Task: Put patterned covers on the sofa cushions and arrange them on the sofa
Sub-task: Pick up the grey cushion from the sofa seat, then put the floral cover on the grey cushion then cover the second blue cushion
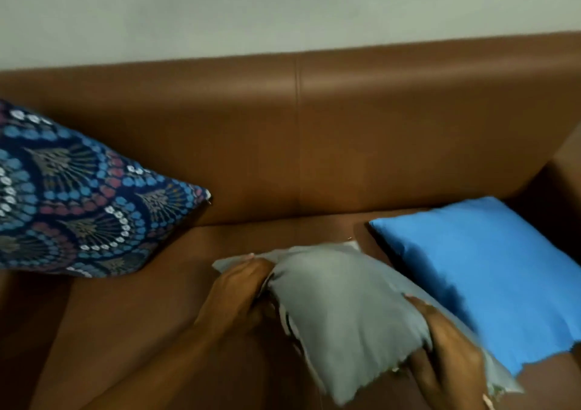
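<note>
**Working the grey cushion, with one cover done and the blue one waiting**

Taking the brown sofa (314,145) as our landmark, we go from largest to smallest. Against its backrest at the far left leans the patterned cushion (72,196), already in its dark blue fan-print cover, so we judge that one finished. On the seat toward the sofa's right arm lies the plain blue cushion (490,281), flat and untouched by either hand. Just in front of it, at the front of the seat, is the grey cushion (345,309), lifted slightly and tilted.

Our left hand (235,293) is closed on its left edge, where fabric bunches; our right hand (449,350) clamps its lower right corner. A sliver of patterned cloth seems to peek out near both hands, though blur keeps us from being sure.

We judge this the covering step for the second cushion. Next calls for holding the opening wide and pulling evenly over the corners.
</note>
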`<state>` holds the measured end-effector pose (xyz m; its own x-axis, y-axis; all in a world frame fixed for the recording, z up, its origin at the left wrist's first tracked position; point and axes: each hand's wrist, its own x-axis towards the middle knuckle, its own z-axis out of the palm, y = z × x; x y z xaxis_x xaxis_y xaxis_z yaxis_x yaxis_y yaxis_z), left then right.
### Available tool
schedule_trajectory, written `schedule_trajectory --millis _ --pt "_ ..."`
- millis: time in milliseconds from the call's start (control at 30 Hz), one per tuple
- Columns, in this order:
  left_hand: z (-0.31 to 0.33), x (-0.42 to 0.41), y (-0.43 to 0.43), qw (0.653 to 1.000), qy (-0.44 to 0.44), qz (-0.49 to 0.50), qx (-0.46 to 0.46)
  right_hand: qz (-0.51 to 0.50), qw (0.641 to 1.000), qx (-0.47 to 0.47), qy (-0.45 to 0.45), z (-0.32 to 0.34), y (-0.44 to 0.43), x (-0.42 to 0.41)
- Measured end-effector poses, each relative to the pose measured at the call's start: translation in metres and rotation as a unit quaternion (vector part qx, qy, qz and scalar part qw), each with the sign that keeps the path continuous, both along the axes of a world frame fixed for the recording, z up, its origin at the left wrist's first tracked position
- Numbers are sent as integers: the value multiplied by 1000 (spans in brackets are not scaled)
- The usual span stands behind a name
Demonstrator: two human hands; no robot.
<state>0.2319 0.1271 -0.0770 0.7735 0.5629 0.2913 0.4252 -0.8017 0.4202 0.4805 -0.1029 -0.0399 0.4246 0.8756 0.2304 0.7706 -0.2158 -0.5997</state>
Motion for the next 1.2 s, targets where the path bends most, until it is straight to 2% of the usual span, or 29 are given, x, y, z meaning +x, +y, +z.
schedule_trajectory --millis 100,133,267,433,600,667,800,933,1000,1067,1200 --pt "41 -13 25 986 -78 110 -94 -72 997 19 -16 27 72 -1" --pt "52 -11 34 982 -89 134 -99 -88 995 30 -24 34 97 1" --pt "81 4 87 981 -59 171 -64 -81 995 60 -24 49 197 28" --pt "76 31 156 980 14 181 -77 -62 998 -16 -11 37 282 69" --pt "29 45 176 970 57 190 -137 -75 990 -114 24 -5 290 63" --pt "14 44 167 970 41 201 -131 -90 986 -138 29 -18 284 59" --pt "15 48 155 963 -17 236 -129 -126 983 -128 26 -17 278 64" --pt "40 63 124 951 -120 284 13 -118 992 -29 28 6 252 86" --pt "47 80 98 961 -131 234 67 -100 995 12 -2 15 231 106" --pt "47 107 65 980 -108 137 92 -72 997 16 -38 20 200 134" --pt "27 168 -12 996 -32 -16 76 -47 995 -17 -91 6 110 192"
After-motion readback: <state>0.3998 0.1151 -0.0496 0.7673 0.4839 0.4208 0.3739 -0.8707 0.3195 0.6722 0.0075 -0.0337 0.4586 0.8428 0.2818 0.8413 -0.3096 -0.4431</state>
